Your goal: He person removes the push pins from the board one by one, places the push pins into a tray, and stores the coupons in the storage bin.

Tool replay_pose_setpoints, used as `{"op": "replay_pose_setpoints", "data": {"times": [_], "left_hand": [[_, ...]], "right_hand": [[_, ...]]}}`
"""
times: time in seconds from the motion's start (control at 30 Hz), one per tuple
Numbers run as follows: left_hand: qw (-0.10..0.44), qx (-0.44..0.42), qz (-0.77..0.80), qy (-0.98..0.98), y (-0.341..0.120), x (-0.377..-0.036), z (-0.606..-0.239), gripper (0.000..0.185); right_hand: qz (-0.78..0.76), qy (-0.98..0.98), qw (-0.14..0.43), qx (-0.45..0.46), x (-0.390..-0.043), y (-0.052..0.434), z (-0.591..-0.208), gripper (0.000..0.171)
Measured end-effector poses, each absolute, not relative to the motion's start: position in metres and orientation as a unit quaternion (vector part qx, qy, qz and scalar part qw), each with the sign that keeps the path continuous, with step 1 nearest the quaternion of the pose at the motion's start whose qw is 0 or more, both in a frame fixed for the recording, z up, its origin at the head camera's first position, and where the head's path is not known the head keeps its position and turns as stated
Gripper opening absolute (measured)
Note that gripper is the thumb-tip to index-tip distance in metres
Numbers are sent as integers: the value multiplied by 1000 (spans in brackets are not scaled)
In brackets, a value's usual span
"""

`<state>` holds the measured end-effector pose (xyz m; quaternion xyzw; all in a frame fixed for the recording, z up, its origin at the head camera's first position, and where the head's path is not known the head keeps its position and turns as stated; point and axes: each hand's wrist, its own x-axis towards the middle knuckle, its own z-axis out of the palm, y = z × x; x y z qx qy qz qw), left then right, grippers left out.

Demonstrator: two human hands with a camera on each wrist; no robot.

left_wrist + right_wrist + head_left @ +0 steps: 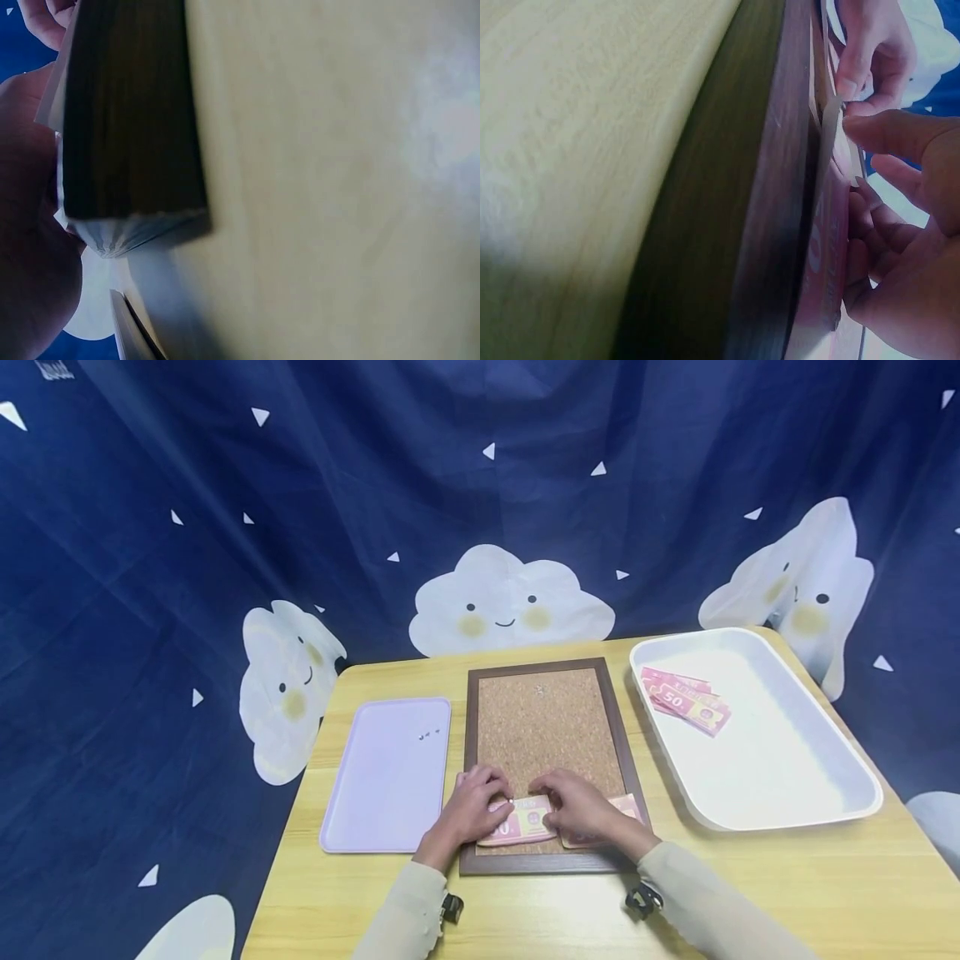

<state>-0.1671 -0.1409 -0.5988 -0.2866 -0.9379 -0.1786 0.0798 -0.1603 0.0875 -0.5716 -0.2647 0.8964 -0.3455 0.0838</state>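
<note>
A cork board (546, 727) in a dark wooden frame (765, 210) lies at the table's middle. Two pink banknotes lie side by side on its near end, one (517, 828) under both hands and another (626, 810) partly hidden by my right wrist. My left hand (501, 806) has curled fingers pinching the first note's left part. My right hand (542, 803) pinches the same note's top edge; the right wrist view shows its thumb (877, 124) meeting the note (829, 247) beside the left fingers (855, 71). Whether a pin sits between the fingers is hidden.
A lilac tray (386, 777) lies left of the board with a few small pins (429, 735) in it. A large white tray (772, 760) stands at the right and holds pink banknotes (684, 700). One pin (542, 691) sticks in the cork's far part. Blue cloud-print cloth surrounds the table (750, 893).
</note>
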Motion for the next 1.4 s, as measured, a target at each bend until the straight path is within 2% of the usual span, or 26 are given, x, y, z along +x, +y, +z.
{"op": "replay_pose_setpoints", "data": {"times": [0.27,0.63,1.4], "left_hand": [[95,-307,-168,-932,-142,-164,-600,6],[106,-336,-156,-923,-144,-161,-604,8],[82,-316,-162,-931,-140,-165,-595,10]], "right_hand": [[-315,907,80,-267,-156,84,-574,40],[-313,906,65,-278,-153,83,-577,30],[-375,889,112,-239,-158,84,-573,24]]}}
